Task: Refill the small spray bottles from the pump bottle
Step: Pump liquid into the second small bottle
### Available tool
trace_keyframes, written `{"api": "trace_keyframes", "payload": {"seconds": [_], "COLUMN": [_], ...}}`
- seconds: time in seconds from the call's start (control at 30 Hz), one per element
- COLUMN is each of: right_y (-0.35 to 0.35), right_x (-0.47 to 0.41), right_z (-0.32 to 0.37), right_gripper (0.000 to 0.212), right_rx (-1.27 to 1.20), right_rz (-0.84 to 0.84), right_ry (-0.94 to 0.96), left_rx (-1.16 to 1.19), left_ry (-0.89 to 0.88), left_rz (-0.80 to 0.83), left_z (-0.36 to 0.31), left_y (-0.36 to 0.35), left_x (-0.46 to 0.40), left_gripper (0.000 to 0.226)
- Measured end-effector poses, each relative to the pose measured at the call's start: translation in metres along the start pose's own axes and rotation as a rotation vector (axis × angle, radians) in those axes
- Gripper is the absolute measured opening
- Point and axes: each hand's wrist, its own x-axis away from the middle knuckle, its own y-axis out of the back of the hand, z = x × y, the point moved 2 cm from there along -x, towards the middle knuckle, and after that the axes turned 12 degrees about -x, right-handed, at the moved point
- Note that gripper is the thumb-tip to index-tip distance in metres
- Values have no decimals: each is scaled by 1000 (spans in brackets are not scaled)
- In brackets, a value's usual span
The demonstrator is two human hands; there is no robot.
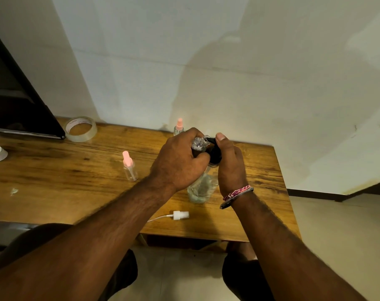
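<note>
Your left hand [176, 164] curls around a small open spray bottle [198, 144], tilting its neck right, mouth touching the black pump nozzle [210, 140]. Your right hand [230, 164] grips the pump head, thumb on top, pump bottle [202, 187] upright beneath.

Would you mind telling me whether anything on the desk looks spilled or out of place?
One thing stands out: a white spray head with its dip tube lies loose on its side near the front edge of the wooden desk, apart from any bottle. That fits the uncapped small bottle gripped in the left hand. No spill is visible.
</note>
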Motion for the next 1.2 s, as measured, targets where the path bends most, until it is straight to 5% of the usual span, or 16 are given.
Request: {"api": "trace_keyframes", "payload": {"seconds": [0.67,1.2], "right_y": [-5,-3], "right_x": [5,1], "right_z": [6,3], "right_gripper": [48,41], "right_rx": [-7,0], "right_rz": [20,-12], "right_ry": [6,11], "left_rx": [42,27], "left_ry": [-18,-4], "left_rz": [0,3], "left_z": [-2,0], "left_y": [2,0], "left_x": [0,2], "left_gripper": [16,31]}}
